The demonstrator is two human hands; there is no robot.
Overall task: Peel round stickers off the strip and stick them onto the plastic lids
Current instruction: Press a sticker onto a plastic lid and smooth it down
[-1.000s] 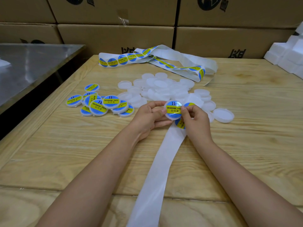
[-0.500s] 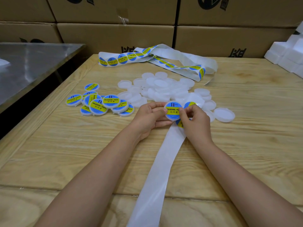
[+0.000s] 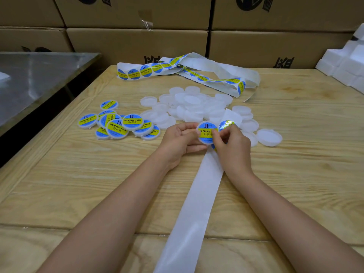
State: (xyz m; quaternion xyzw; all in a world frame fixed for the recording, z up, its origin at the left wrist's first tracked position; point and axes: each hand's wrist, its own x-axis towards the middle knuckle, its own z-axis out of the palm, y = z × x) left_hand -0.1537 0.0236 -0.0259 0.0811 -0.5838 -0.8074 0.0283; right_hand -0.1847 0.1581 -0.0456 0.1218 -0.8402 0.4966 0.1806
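Pressing looks like the step in hand: left hand (image 3: 182, 137) pinches a stickered lid (image 3: 207, 132) by its rim, just below the unlabelled lid pile (image 3: 197, 109), and right hand (image 3: 231, 143) has its thumb down on the label face w/ fingers curled over the sticker strip (image 3: 226, 125), gripping it. One blue-yellow sticker shows on the strip just right of the held lid, glare across it. Handling, as a guess: lid is light, thin, semi-rigid plastic, prob slippery on the flat, so hold by the rim edge, not the face. Stickers are thin, floppy, tacky underneath; best lifted at an edge & kept from folding on themselves. Bare backing tape (image 3: 193, 213) running down from the pile toward the camera is limp, slick, likely to slide. Finished lids (image 3: 118, 123) sit left of the pile on the wooden table (image 3: 59, 174); the loaded length of strip (image 3: 147, 69) loops behind the pile, in front of cardboard boxes (image 3: 137, 42). Hidden: right fingertips, right part of the label text, strip under the right palm. Can't tell if the label is fully seated.
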